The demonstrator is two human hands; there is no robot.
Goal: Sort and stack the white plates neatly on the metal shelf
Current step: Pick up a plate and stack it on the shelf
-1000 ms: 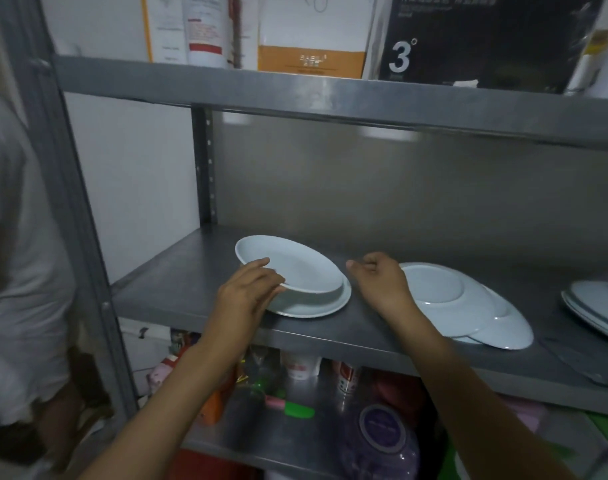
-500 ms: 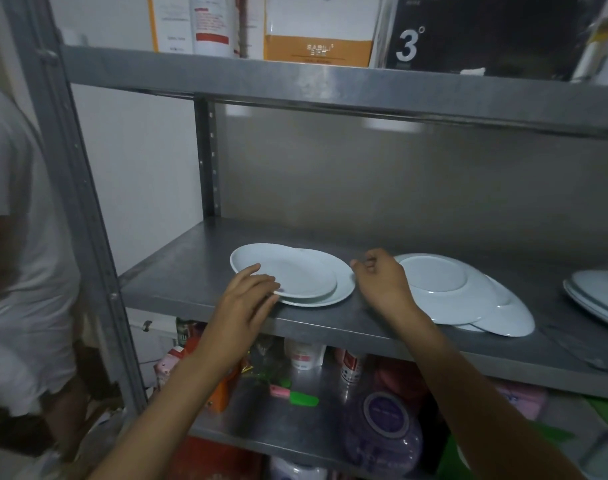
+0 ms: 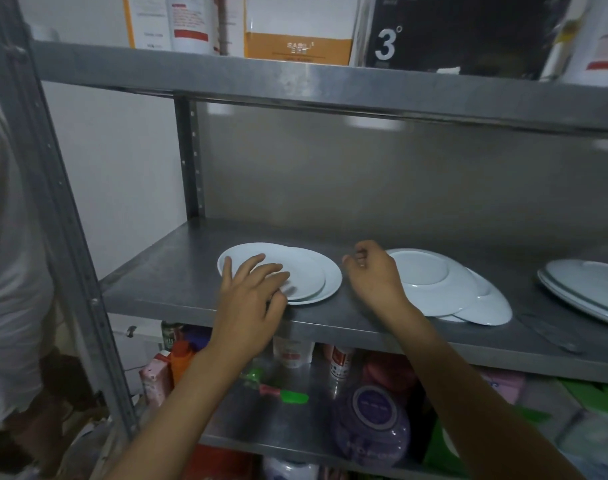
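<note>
Two white plates lie stacked on the metal shelf [image 3: 177,271]: the upper plate [image 3: 295,271] sits a little left of the lower plate [image 3: 332,280]. My left hand [image 3: 252,292] rests flat on the upper plate's near left part, fingers spread. My right hand [image 3: 373,275] hovers between this stack and a second pile of white plates [image 3: 434,282], fingers loosely curled and holding nothing. A third pile of plates [image 3: 593,289] lies at the far right.
Another person in a white shirt [image 3: 8,271] stands at the left beside the shelf post [image 3: 63,220]. Boxes [image 3: 295,32] fill the shelf above. Bottles, a purple jar [image 3: 371,424] and packets crowd the shelf below.
The upper plate, tilted in my left hand a second ago, now lies flat on the lower plate. My left hand has let go of its rim and spread over it.
</note>
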